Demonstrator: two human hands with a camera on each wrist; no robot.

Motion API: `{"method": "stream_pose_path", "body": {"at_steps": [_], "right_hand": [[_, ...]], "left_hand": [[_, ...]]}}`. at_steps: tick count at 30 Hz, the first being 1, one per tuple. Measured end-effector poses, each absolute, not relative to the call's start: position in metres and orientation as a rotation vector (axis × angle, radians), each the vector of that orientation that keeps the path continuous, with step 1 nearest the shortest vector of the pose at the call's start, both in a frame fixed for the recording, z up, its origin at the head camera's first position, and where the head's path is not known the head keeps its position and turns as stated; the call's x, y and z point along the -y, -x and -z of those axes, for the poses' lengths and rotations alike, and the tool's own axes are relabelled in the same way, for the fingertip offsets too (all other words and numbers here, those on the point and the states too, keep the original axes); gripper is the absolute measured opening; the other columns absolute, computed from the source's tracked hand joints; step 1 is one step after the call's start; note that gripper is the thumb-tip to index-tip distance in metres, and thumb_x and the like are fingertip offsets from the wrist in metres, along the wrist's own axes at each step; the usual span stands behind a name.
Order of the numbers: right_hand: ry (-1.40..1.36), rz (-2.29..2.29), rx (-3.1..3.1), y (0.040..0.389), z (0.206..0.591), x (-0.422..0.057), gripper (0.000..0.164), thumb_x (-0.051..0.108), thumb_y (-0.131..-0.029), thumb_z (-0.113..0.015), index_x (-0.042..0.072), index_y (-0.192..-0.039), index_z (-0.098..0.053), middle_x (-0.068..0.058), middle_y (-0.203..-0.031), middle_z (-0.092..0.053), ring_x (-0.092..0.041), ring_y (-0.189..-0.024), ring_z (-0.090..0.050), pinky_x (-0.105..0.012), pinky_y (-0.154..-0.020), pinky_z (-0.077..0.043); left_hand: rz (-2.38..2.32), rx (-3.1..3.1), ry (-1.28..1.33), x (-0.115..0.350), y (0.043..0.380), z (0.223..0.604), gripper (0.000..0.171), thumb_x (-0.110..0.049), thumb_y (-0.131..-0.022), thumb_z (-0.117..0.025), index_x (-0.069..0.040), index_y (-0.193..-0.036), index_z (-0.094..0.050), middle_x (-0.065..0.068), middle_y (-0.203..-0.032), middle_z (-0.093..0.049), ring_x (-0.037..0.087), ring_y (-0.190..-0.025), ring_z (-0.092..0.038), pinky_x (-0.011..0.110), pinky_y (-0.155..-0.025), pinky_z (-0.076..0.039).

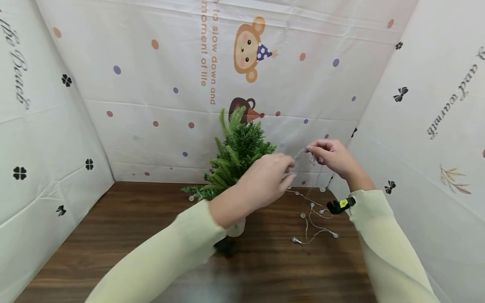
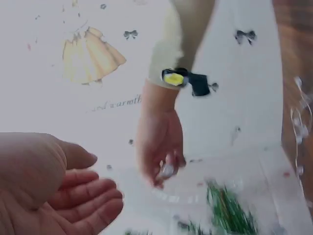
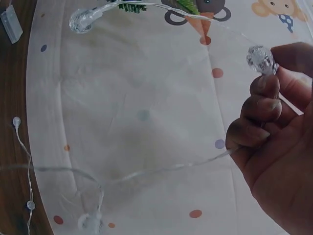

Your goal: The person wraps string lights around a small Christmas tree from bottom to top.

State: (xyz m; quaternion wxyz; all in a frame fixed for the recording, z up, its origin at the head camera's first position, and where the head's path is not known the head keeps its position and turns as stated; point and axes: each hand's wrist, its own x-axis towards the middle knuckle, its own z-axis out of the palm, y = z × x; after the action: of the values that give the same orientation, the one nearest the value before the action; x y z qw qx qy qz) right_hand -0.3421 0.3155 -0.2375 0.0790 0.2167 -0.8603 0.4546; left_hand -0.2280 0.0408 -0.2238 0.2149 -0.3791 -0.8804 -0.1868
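Observation:
A small green artificial Christmas tree (image 1: 242, 141) in a pale pot (image 1: 236, 228) stands by the back wall, partly hidden by my left forearm. My right hand (image 1: 333, 158), raised to the tree's right, pinches a string of fairy lights near a clear bulb (image 3: 260, 59). From those fingers the wire runs toward the tree, and its other end hangs to the table. My left hand (image 1: 267, 179) is in front of the tree's right side, blurred. In the left wrist view, the left hand's fingers (image 2: 90, 198) are loosely bent with nothing between them.
More of the light string (image 1: 335, 235) lies in loops on the dark wooden table (image 1: 151, 235), right of the pot. One bulb (image 1: 191, 198) shows at the tree's lower left. Printed white cloth walls (image 1: 144, 84) enclose the back and sides. A translucent box (image 3: 11, 23) lies on the table.

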Motion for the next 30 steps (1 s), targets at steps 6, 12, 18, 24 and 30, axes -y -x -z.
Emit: {"method": "stream_pose_path", "body": {"at_steps": [6, 12, 18, 24, 30], "right_hand": [[-0.785, -1.523, 2.465, 0.34, 0.239, -0.315, 0.021, 0.013, -0.105, -0.058, 0.014, -0.091, -0.072, 0.003, -0.069, -0.054, -0.013, -0.06, -0.045, -0.028, -0.055, -0.041], [-0.96, -1.755, 2.314, 0.338, 0.242, -0.315, 0.029, -0.002, -0.103, -0.053, 0.013, -0.088, -0.074, 0.004, -0.071, -0.057, -0.01, -0.059, -0.046, -0.027, -0.053, -0.037], [-1.088, -1.869, 2.249, 0.337, 0.245, -0.319, 0.03, -0.006, -0.102, -0.051, 0.008, -0.092, -0.075, 0.004, -0.076, -0.063, -0.009, -0.06, -0.047, -0.021, -0.053, -0.037], [-1.121, -1.906, 2.377, 0.345, 0.255, -0.333, 0.028, -0.001, -0.105, -0.048, 0.003, -0.082, -0.065, 0.001, -0.068, -0.053, -0.017, -0.062, -0.044, -0.029, -0.057, -0.036], [-0.878, -1.76, 2.6, 0.359, 0.29, -0.353, 0.019, 0.0, -0.1, -0.061, 0.004, -0.083, -0.069, 0.003, -0.069, -0.059, -0.012, -0.063, -0.05, -0.027, -0.056, -0.045]], "left_hand": [[0.214, 2.641, 0.812, -0.1, 0.266, 0.211, 0.026, -0.022, -0.105, -0.057, -0.011, -0.127, -0.066, 0.001, -0.113, -0.066, 0.014, -0.106, -0.063, 0.026, -0.093, -0.054], [0.212, 2.654, 0.729, -0.12, 0.289, 0.219, 0.018, -0.017, -0.106, -0.056, -0.015, -0.121, -0.067, -0.001, -0.109, -0.068, 0.012, -0.1, -0.067, 0.023, -0.083, -0.056], [0.401, 2.602, 0.772, -0.119, 0.295, 0.225, 0.016, -0.016, -0.108, -0.054, -0.019, -0.108, -0.07, -0.004, -0.099, -0.073, 0.009, -0.082, -0.068, 0.02, -0.063, -0.047], [0.289, 2.569, 0.849, -0.111, 0.292, 0.22, 0.022, -0.005, -0.105, -0.055, -0.018, -0.1, -0.072, -0.005, -0.091, -0.07, 0.007, -0.076, -0.062, 0.02, -0.065, -0.046], [0.269, 2.631, 0.875, -0.106, 0.284, 0.203, 0.02, -0.009, -0.107, -0.052, -0.015, -0.109, -0.071, -0.003, -0.096, -0.069, 0.009, -0.075, -0.058, 0.021, -0.06, -0.045]]}}
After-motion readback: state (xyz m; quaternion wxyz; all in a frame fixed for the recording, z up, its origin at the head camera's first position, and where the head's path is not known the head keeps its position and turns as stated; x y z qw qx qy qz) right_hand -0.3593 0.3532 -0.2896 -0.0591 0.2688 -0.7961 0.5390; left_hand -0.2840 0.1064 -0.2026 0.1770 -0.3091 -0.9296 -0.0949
